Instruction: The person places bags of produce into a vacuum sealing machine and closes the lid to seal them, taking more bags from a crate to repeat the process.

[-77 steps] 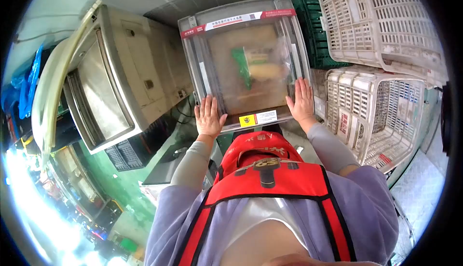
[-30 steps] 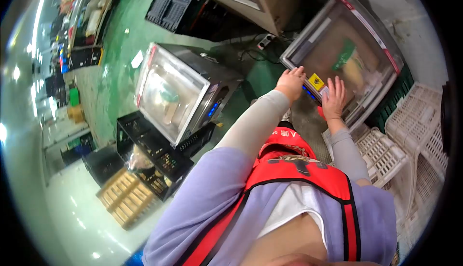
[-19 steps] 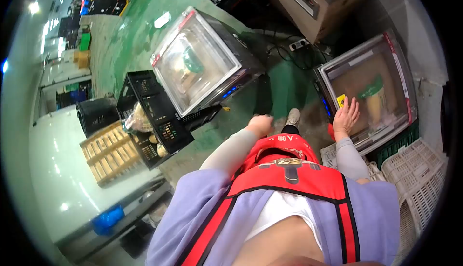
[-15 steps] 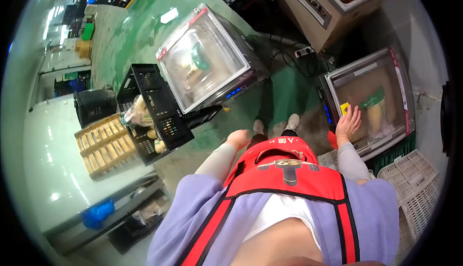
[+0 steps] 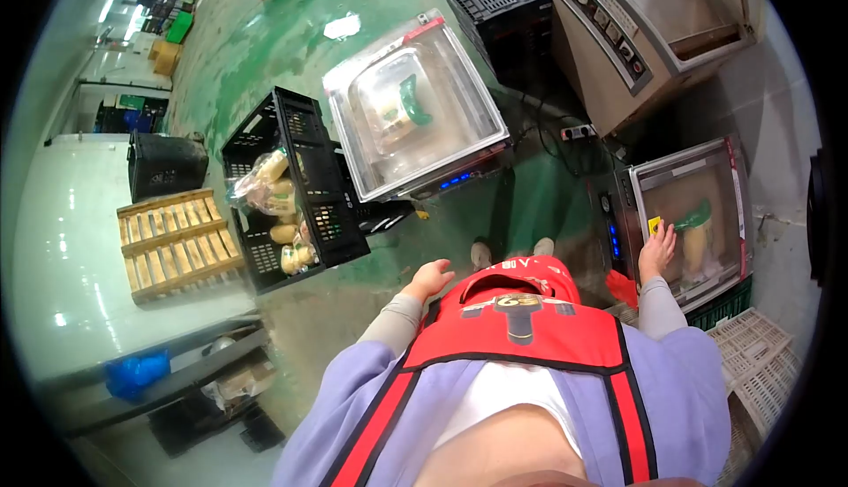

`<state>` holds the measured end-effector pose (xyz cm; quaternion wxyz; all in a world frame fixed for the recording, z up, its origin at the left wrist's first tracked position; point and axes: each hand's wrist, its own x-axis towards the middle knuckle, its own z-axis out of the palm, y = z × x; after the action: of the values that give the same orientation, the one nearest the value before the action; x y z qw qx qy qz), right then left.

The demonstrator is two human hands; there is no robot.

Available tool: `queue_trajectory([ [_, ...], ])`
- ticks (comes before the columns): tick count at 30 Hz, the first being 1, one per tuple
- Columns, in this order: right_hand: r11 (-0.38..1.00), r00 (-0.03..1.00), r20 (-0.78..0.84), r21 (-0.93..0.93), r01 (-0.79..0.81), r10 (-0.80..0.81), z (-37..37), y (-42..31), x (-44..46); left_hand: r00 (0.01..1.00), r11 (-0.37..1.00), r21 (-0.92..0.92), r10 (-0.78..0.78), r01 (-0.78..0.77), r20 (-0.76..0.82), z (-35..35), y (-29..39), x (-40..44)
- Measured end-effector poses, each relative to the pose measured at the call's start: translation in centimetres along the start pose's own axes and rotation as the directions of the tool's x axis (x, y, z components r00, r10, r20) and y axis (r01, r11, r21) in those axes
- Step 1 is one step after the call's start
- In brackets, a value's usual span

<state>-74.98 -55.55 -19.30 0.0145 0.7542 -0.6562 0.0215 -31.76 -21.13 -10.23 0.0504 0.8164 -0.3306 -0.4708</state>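
Observation:
My right hand [image 5: 658, 251] lies with its fingers stretched out on the clear lid of the right vacuum sealer [image 5: 671, 169], by a yellow sticker [image 5: 654, 225]. Under that lid is a bag with a green top and pale contents [image 5: 696, 239]. My left hand [image 5: 430, 280] hangs in front of my red apron [image 5: 495, 328], holding nothing, its fingers loosely apart. Ahead of it stands a second vacuum sealer [image 5: 367, 164], lid down, with another green-and-pale bag [image 5: 408, 107] inside. Blue lights show on the fronts of both machines.
Left of the second sealer, a black crate [image 5: 340, 222] holds several bagged pale items [image 5: 265, 186]. Beyond it are a wooden pallet [image 5: 177, 248] and a black bin [image 5: 166, 166]. A larger machine [image 5: 601, 36], a power strip [image 5: 579, 133] with cables and white baskets [image 5: 751, 346] are on the right.
The camera view has turned, so the machines and crate appear shifted. My right hand stays on the right sealer's lid. My left hand sits slightly lower in view, its fingers more visible.

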Motion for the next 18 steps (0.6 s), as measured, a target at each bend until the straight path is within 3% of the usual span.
queue_trajectory([
  [3,0.998,0.997,-0.044,0.011,0.068,-0.068,-1.7,-1.0,0.6,0.997,0.992,-0.127,-0.034,0.026,-0.067,-1.5,0.1,-0.5],
  [5,0.99,0.971,0.206,0.046,-0.137,0.125,-6.0,-4.3,0.9,0.994,0.984,-0.177,-0.052,0.034,-0.095,-1.9,-1.4,-1.1],
  [6,0.99,0.974,0.19,0.05,-0.132,0.12,-6.0,-4.7,1.2,0.99,0.974,-0.22,-0.074,0.047,-0.117,-2.2,-2.2,-1.2],
  [8,0.979,0.91,0.377,0.035,-0.199,0.171,-4.9,-4.9,1.4,0.989,0.986,-0.165,-0.06,0.037,-0.137,-2.4,-4.6,-1.8],
  [9,0.98,0.917,0.364,0.041,-0.193,0.165,-4.7,-4.9,1.2,0.984,0.979,-0.185,-0.109,0.082,-0.141,-2.3,-5.8,-2.3],
  [11,0.997,0.944,0.326,0.032,-0.071,0.057,-4.0,-4.4,0.4,0.975,0.97,-0.213,-0.153,0.117,-0.16,-1.9,-8.4,-2.9],
  [14,0.999,0.963,0.269,-0.046,-0.003,0.016,-1.0,-2.6,0.5,0.964,0.967,-0.149,-0.227,0.207,-0.137,-0.9,-11.6,-3.9],
  [16,0.987,0.928,0.373,-0.144,0.064,-0.006,-1.5,-3.0,1.3,0.958,0.947,-0.228,-0.258,0.225,-0.126,-0.2,-13.1,-5.3],
  [18,0.929,0.839,0.539,-0.273,0.252,-0.069,-1.2,-2.9,2.8,0.949,0.938,-0.254,-0.279,0.236,-0.148,-0.1,-13.4,-6.0],
])
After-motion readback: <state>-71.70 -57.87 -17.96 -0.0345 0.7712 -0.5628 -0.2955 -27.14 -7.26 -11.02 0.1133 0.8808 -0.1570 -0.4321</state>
